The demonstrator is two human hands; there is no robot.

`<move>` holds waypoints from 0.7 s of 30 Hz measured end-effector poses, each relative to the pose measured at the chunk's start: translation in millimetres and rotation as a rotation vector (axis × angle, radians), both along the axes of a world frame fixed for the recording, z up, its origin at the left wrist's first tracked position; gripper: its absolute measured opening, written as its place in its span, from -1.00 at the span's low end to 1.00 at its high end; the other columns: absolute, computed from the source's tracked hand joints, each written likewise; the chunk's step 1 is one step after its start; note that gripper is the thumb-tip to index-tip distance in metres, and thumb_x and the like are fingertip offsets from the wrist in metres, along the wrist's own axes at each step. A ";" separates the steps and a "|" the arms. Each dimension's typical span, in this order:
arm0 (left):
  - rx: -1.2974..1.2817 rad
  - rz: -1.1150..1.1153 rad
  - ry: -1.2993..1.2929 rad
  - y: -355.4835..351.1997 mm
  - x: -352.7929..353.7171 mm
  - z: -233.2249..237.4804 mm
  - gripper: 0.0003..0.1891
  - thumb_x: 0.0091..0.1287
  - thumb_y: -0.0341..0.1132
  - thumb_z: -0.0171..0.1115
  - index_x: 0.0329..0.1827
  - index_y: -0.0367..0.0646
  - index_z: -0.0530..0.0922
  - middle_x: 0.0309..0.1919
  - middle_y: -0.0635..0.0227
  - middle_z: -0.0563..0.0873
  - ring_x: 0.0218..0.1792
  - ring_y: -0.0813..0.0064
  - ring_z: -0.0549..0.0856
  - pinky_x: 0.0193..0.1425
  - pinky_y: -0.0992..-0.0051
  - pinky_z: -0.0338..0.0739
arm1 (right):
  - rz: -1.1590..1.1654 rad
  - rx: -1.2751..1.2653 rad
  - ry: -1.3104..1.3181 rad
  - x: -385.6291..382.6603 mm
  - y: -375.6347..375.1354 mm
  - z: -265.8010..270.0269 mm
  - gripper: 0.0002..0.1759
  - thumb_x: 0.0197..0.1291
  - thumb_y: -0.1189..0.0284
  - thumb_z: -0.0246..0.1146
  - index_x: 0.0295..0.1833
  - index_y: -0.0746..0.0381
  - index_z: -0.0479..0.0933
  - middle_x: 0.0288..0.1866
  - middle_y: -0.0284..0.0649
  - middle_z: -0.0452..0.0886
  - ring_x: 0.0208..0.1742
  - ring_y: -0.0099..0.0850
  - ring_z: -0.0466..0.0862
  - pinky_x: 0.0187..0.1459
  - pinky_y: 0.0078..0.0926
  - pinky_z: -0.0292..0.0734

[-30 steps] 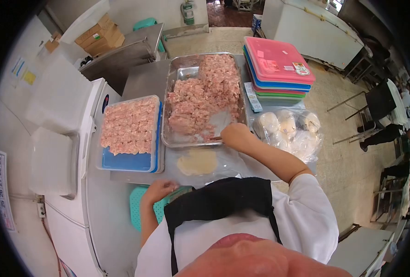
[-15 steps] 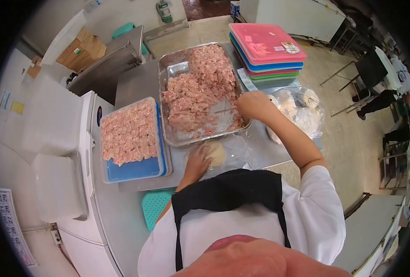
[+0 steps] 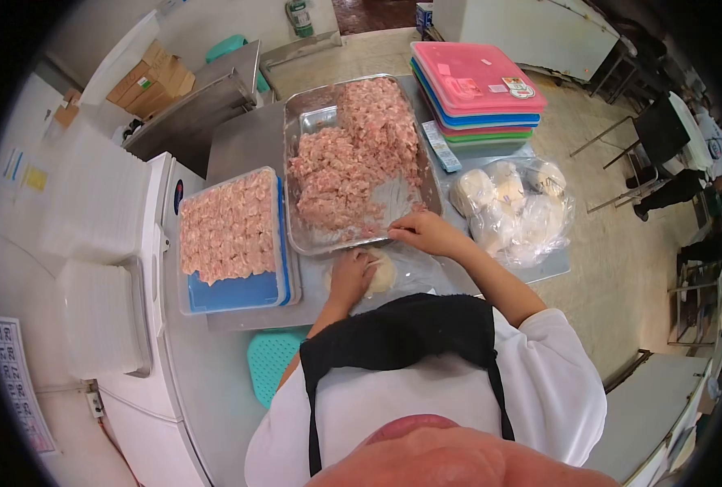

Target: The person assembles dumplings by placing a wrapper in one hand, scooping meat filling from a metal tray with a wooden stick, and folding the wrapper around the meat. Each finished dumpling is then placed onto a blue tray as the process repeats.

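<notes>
A steel table (image 3: 243,134) fills the centre; a metal pan (image 3: 319,121) of ground meat (image 3: 332,174) stands upper centre. Filled dumplings (image 3: 229,223) sit centre-left. At the pan's near edge, the right hand (image 3: 428,233) has its fingers bunched, their hold unclear. Just below, the left hand's (image 3: 350,278) bent fingers touch a round dough wrapper (image 3: 386,274); I cannot tell whether they pinch it.

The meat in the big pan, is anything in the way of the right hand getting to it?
Nothing I can see. The right hand is at the near edge of the pan, and no lid covers the meat.
</notes>
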State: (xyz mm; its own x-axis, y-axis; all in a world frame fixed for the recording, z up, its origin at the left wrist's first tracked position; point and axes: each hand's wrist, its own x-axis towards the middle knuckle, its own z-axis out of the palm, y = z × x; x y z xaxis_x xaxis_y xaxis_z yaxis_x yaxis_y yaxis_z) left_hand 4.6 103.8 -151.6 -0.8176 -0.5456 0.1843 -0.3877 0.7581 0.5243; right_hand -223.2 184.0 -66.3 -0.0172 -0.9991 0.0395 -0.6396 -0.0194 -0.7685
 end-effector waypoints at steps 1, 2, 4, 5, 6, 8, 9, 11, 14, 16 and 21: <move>0.009 0.025 0.035 0.7 1.7 -0.6 -0.76 0.19 -0.27 0.28 -0.12 -0.16 0.64 -0.11 0.19 0.63 -0.03 0.05 0.55 0.09 0.16 0.41 | 0.024 0.028 -0.043 1.8 0.5 -0.9 -0.60 0.32 0.15 0.16 -0.05 0.27 0.65 -0.18 0.01 0.69 -0.17 -0.09 0.70 -0.11 -0.23 0.55; 0.016 0.048 0.071 0.7 3.2 -0.8 -0.77 0.20 -0.29 0.27 -0.13 -0.17 0.64 -0.13 0.18 0.63 -0.04 0.06 0.56 0.07 0.16 0.42 | 0.046 0.009 -0.054 3.6 1.6 -4.2 -0.61 0.32 0.16 0.17 -0.05 0.27 0.65 -0.18 0.02 0.69 -0.18 -0.09 0.70 -0.12 -0.23 0.55; -0.025 0.073 0.146 -1.5 3.9 12.7 -0.79 0.22 -0.30 0.24 -0.14 -0.19 0.64 -0.17 0.17 0.64 -0.08 0.06 0.57 0.04 0.15 0.43 | 0.087 -0.036 -0.072 6.0 4.0 -13.1 -0.61 0.31 0.16 0.18 -0.06 0.27 0.65 -0.18 0.02 0.69 -0.19 -0.10 0.70 -0.13 -0.25 0.55; -0.068 0.077 0.183 -2.0 9.5 19.6 -0.79 0.23 -0.31 0.23 -0.14 -0.20 0.64 -0.18 0.17 0.64 -0.09 0.05 0.57 0.02 0.15 0.43 | 0.090 -0.049 -0.098 8.6 6.1 -18.0 -0.61 0.27 0.14 0.23 -0.10 0.28 0.66 -0.24 -0.01 0.70 -0.23 -0.13 0.70 -0.17 -0.27 0.55; -0.110 0.083 0.220 -2.6 16.1 26.3 -0.79 0.24 -0.31 0.21 -0.13 -0.21 0.64 -0.19 0.17 0.65 -0.10 0.05 0.58 0.01 0.14 0.44 | 0.092 0.030 -0.131 13.8 8.2 -17.1 -0.61 0.25 0.13 0.24 -0.12 0.27 0.66 -0.27 -0.03 0.70 -0.24 -0.14 0.69 -0.18 -0.28 0.54; -0.137 0.129 0.113 -5.7 29.1 29.6 -0.75 0.21 -0.29 0.25 -0.11 -0.22 0.63 -0.13 0.13 0.64 -0.08 0.04 0.57 0.04 0.14 0.44 | 0.101 0.188 -0.202 25.1 12.6 -15.7 -0.61 0.21 0.11 0.27 -0.16 0.26 0.67 -0.32 -0.08 0.70 -0.28 -0.16 0.68 -0.21 -0.30 0.53; -0.119 0.150 0.044 -5.4 36.1 28.3 -0.74 0.19 -0.29 0.26 -0.10 -0.22 0.63 -0.10 0.11 0.63 -0.06 0.03 0.56 0.06 0.14 0.44 | 0.108 0.140 -0.225 30.7 15.4 -25.7 -0.58 0.16 0.08 0.31 -0.13 0.23 0.65 -0.33 -0.09 0.67 -0.27 -0.14 0.66 -0.20 -0.27 0.52; -0.090 0.149 -0.033 2.2 43.0 28.8 -0.70 0.16 -0.30 0.30 -0.06 -0.22 0.62 -0.04 0.07 0.61 -0.03 0.02 0.55 0.08 0.14 0.44 | 0.129 0.154 -0.114 38.5 16.1 -44.2 -0.55 0.16 0.08 0.32 -0.06 0.25 0.62 -0.20 -0.09 0.65 -0.15 -0.15 0.65 -0.11 -0.28 0.52; -0.056 0.106 -0.037 11.3 46.0 27.5 -0.61 0.10 -0.32 0.34 0.01 -0.22 0.59 0.02 0.03 0.57 0.03 -0.01 0.51 0.14 0.15 0.42 | 0.123 0.094 -0.018 45.5 19.8 -73.6 -0.49 0.07 0.06 0.36 0.01 0.20 0.59 -0.11 -0.04 0.60 -0.08 -0.08 0.62 -0.06 -0.20 0.52; -0.020 0.115 -0.016 3.5 55.0 3.3 -0.55 0.06 -0.31 0.37 0.06 -0.21 0.57 0.06 0.02 0.54 0.06 -0.03 0.49 0.17 0.15 0.41 | 0.110 0.088 0.030 46.8 22.1 -78.0 -0.50 0.07 0.07 0.35 0.00 0.21 0.59 -0.07 -0.06 0.60 -0.05 -0.07 0.62 -0.04 -0.19 0.52; -0.019 0.135 0.014 0.1 62.2 -0.6 -0.48 0.01 -0.26 0.42 0.07 -0.21 0.56 0.01 0.04 0.55 0.06 -0.05 0.48 0.18 0.12 0.39 | 0.171 0.141 0.026 33.6 18.4 -81.1 -0.50 0.16 0.08 0.31 0.01 0.28 0.58 -0.08 -0.04 0.61 -0.06 -0.08 0.63 -0.02 -0.24 0.53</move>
State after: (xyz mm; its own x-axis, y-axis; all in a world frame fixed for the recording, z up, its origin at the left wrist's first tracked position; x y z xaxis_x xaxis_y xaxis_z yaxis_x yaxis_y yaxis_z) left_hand 66.8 103.9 -152.3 -0.7341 -0.6469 0.2066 -0.4798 0.7094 0.5163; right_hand -189.6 202.4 -147.4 0.1520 -0.9830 -0.1026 -0.6562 -0.0227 -0.7543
